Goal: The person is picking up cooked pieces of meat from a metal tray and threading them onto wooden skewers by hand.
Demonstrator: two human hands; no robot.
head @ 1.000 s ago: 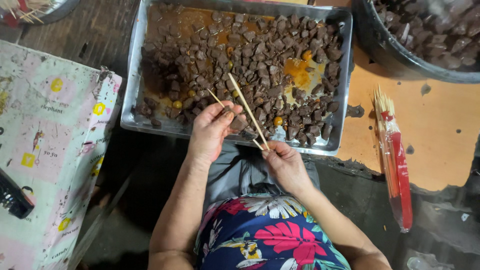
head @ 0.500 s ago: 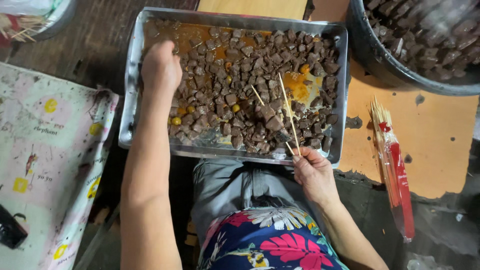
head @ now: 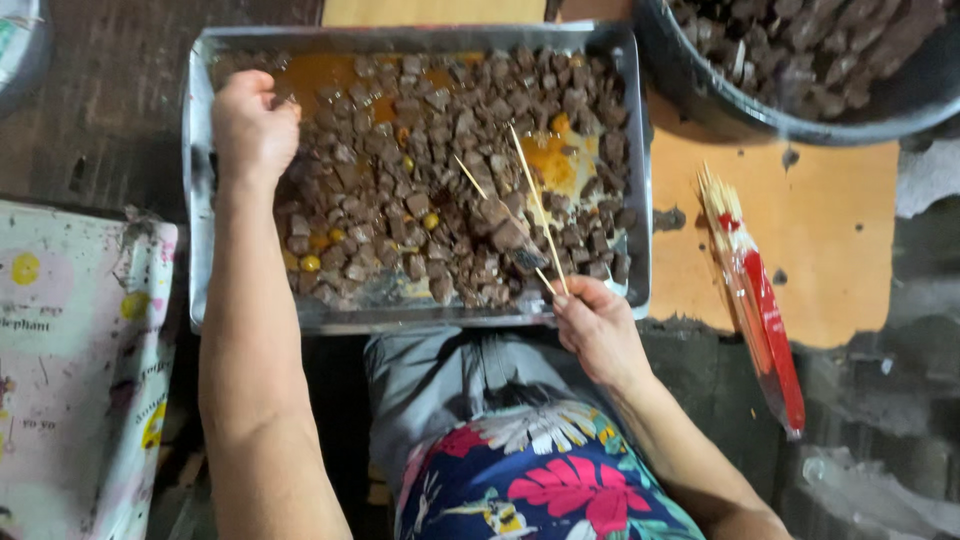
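Two bamboo skewers [head: 525, 210] are being pinched in the right hand [head: 597, 325] at lower centre, tips over the meat cubes [head: 420, 190]. A cube is being gathered by the curled left hand [head: 250, 125], upper left of the metal tray [head: 640, 200]. Threading seemingly requires bringing it to the tips.

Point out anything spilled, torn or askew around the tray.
The orange sheet under the packet of skewers has a ragged, torn lower edge and dark spots. Orange sauce pools unevenly among the meat cubes in the metal tray. Nothing has spilled outside.
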